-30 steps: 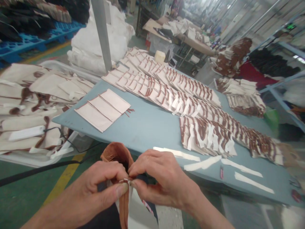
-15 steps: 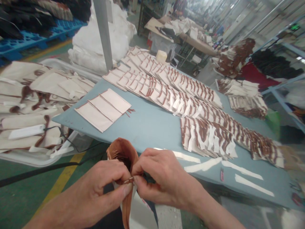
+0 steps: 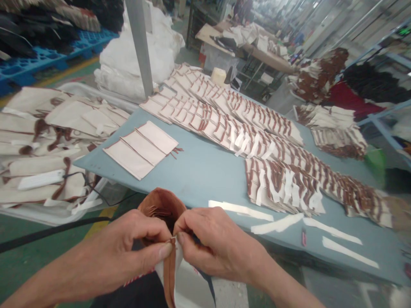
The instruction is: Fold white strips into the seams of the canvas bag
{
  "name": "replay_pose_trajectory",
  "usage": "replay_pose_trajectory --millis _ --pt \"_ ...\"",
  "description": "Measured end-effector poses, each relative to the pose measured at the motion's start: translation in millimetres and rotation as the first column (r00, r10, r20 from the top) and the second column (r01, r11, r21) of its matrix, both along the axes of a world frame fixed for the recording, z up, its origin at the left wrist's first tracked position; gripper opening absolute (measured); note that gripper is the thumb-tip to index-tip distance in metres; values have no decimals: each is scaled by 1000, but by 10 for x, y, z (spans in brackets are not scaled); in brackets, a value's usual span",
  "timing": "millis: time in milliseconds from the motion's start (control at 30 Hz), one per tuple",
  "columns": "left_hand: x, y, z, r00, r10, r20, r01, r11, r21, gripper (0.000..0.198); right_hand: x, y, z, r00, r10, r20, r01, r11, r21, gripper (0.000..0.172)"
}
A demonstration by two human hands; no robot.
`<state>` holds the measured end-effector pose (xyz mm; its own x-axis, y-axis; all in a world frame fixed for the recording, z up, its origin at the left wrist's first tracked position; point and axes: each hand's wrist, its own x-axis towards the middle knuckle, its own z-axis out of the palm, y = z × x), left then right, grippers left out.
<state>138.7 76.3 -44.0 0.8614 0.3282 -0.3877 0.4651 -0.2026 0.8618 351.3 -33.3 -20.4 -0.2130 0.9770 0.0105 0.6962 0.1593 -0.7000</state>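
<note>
Low in the middle is a cream and brown sewn fabric piece (image 3: 170, 276), its brown upper part (image 3: 162, 197) curving open like a pouch, with folds inside. My left hand (image 3: 125, 248) pinches its edge at the top of a brown strip between thumb and forefinger. Just to the right, my right hand (image 3: 213, 246) is closed on the same edge, thumb against fingers. The fingertips almost meet there and hide part of the edge. On the blue table (image 3: 199, 171) beyond lies a flat cream panel (image 3: 141, 149) with brown seams.
Overlapping rows of brown-edged cream panels (image 3: 221, 124) cover the table's far side. White strips (image 3: 279, 223) and a small pink tool (image 3: 303, 237) lie near its front edge. A white bin (image 3: 67, 219) of cream pieces stands left, beside a grey post (image 3: 140, 47).
Both hands have tilted the pinched edge: the brown strip now runs straight down from the fingertips. My left hand has shifted slightly left. The view has moved a little.
</note>
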Motion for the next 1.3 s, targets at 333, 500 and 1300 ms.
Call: replay_pose_trajectory --millis 333,500,1300 --pt "47 -35 -91 999 -4 -45 11 989 150 31 -14 27 -41 987 61 151 -60 998 -9 15" --pt "16 -69 -139 994 35 105 -69 939 336 32 -47 39 -95 998 -37 -54 33 996 -81 13" --pt "-147 -31 -59 841 -307 445 -114 704 701 34 -336 -63 -226 713 -381 -588 246 922 -299 12"
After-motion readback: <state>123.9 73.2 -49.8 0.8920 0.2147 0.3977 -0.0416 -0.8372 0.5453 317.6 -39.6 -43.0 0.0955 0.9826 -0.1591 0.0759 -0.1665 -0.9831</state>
